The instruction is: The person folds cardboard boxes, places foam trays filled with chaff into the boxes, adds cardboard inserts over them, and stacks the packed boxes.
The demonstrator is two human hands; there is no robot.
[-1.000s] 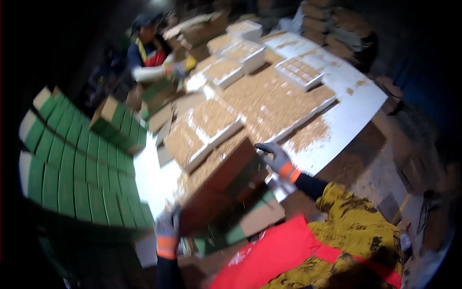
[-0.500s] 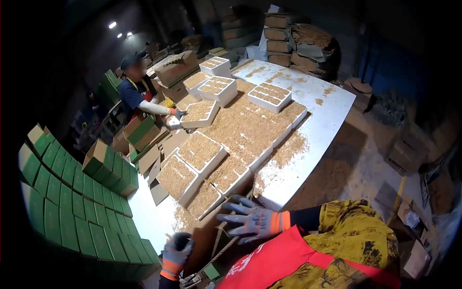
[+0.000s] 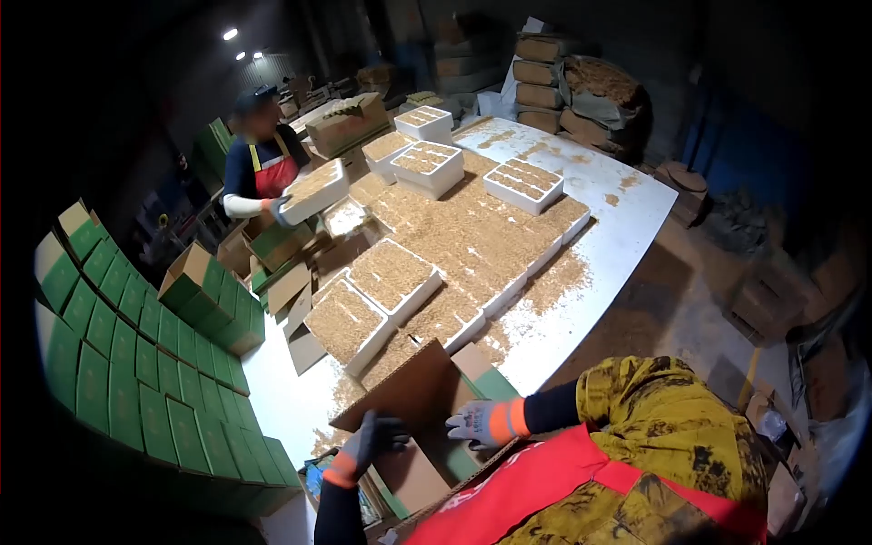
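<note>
Left hand (image 3: 376, 438) has risen toward lower centre, half-open and empty beside the box (image 3: 400, 394); right hand (image 3: 484, 423) curls over its opening; remotely, I can't tell its grip.

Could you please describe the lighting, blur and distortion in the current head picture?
In the head view, the corners fall to black and the stacked green cartons appear bowed; same head view, the white table is bright while the floor beyond its right edge lies partly in shadow; same head view, the left hand and right hand look fairly sharp, the co-worker's head blurred.
</note>
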